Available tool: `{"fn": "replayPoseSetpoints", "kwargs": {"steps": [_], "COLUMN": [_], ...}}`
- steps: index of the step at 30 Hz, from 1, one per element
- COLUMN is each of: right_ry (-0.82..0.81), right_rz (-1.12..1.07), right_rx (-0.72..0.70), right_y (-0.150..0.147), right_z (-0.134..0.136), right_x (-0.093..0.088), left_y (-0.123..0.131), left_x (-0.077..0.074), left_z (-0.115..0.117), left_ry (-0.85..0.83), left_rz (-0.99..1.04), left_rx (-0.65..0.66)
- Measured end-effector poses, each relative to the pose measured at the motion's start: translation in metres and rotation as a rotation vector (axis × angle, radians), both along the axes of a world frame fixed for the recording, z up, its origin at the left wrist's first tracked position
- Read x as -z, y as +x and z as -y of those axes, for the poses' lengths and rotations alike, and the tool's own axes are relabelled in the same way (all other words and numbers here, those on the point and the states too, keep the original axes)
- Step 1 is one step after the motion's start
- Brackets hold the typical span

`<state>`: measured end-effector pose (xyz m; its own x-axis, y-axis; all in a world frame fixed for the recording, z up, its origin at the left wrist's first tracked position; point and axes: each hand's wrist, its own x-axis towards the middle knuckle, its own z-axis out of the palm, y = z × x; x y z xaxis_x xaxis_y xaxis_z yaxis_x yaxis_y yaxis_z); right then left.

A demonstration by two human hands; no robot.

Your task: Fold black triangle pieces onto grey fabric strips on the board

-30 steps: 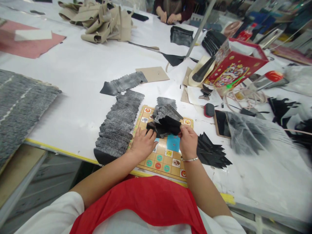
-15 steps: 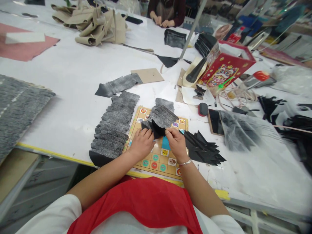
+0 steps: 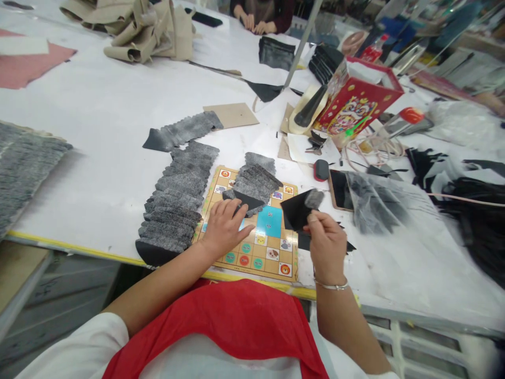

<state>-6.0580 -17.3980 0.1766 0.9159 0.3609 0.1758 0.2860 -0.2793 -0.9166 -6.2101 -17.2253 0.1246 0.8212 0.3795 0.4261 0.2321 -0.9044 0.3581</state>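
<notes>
Hands in the head view: my left hand (image 3: 224, 226) is spread and loose, its fingertips at the near end of a short grey stack (image 3: 258, 181); whether they press on it I cannot tell. My right hand (image 3: 325, 239) pinches a black piece (image 3: 294, 209), grey at one corner, between thumb and fingers, over part of a black pile (image 3: 304, 243) to the right of the game board (image 3: 272, 266). That board, printed with animal pictures, lies near the front edge of the white counter (image 3: 102, 137), the short stack covering some of its far part. To its left I note a long grey row (image 3: 173, 205) of overlapping pieces; beyond, a smaller row (image 3: 183, 130) meets a cardboard sheet (image 3: 236, 115). Farther right stands a red box (image 3: 359, 97).
</notes>
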Motion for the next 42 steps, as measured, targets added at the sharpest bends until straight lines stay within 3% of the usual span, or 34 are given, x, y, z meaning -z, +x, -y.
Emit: {"fn": "replayPoseSetpoints", "kwargs": {"steps": [3, 7, 10, 13, 20, 23, 26, 31, 34, 36, 38, 42], "right_ry": [-0.108, -0.086, -0.061, -0.083, -0.159, -0.162, -0.183, -0.296, -0.429, -0.410, -0.297, -0.056], "right_rz": [-0.049, -0.119, -0.125, -0.086, 0.293, 0.388, 0.384, 0.517, 0.571, 0.499, 0.337, 0.125], "right_rx": [-0.171, -0.282, -0.356, -0.417, -0.639, -0.729, -0.771, -0.566, -0.452, -0.420, -0.332, 0.083], "right_y": [-0.032, -0.050, -0.054, -0.056, -0.055, -0.052, -0.050, -0.057, -0.063, -0.062, -0.054, -0.023], "right_z": [-0.008, -0.019, -0.018, -0.015, -0.012, -0.011, -0.011, -0.025, -0.037, -0.038, -0.030, 0.008], "right_x": [0.007, 0.012, 0.013, 0.012, 0.008, 0.008, 0.007, 0.001, -0.001, 0.000, -0.001, -0.012], "left_y": [-0.009, -0.012, -0.008, -0.003, 0.002, 0.000, -0.002, -0.007, -0.008, -0.008, -0.008, -0.012], "left_x": [-0.009, -0.005, 0.002, 0.005, -0.004, -0.004, -0.003, -0.008, -0.013, -0.015, -0.014, -0.002], "left_z": [0.009, 0.018, 0.018, 0.015, 0.010, 0.009, 0.010, 0.019, 0.023, 0.020, 0.012, -0.006], "left_ry": [-0.420, -0.944, -1.093, -1.113, -1.491, -1.398, -1.157, -0.504, -0.306, -0.323, -0.439, -0.780], "left_rz": [0.093, 0.065, 0.019, 0.017, 0.134, 0.109, 0.070, 0.007, 0.048, 0.065, 0.072, 0.108], "left_rx": [0.059, 0.008, -0.012, -0.003, 0.060, 0.040, 0.022, 0.049, 0.114, 0.081, -0.042, -0.289]}}
